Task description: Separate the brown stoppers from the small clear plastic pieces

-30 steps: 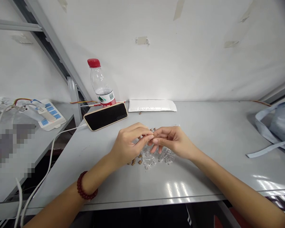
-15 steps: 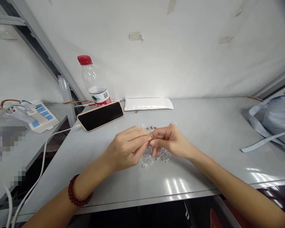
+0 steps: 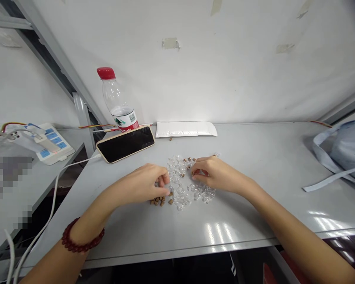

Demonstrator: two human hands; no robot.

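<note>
My left hand (image 3: 150, 181) hovers over the left side of a scatter of small clear plastic pieces (image 3: 180, 195). Its thumb and fingers are apart, and nothing shows between them. Just below that hand lies a pile of small brown pieces (image 3: 157, 202), partly covered by it. My right hand (image 3: 211, 172) is at the right of the clear pieces, thumb and fingertips curled together around a small brown piece (image 3: 193, 173), mostly hidden by the fingers. More brown pieces (image 3: 189, 159) lie among the clear ones beyond my fingers.
Behind lie a phone (image 3: 126, 144) on a white cable, a red-capped bottle (image 3: 121, 102) and a flat white packet (image 3: 185, 129). A power strip (image 3: 55, 144) stands at the left. A grey-blue bag (image 3: 346, 146) sits at the right. The table's front edge (image 3: 177, 254) runs below my hands.
My hands, together half a second ago, have parted. The left moved left and down to the brown pile, its fingers now apart; the right is lower over the clear pieces, fingers still closed.
</note>
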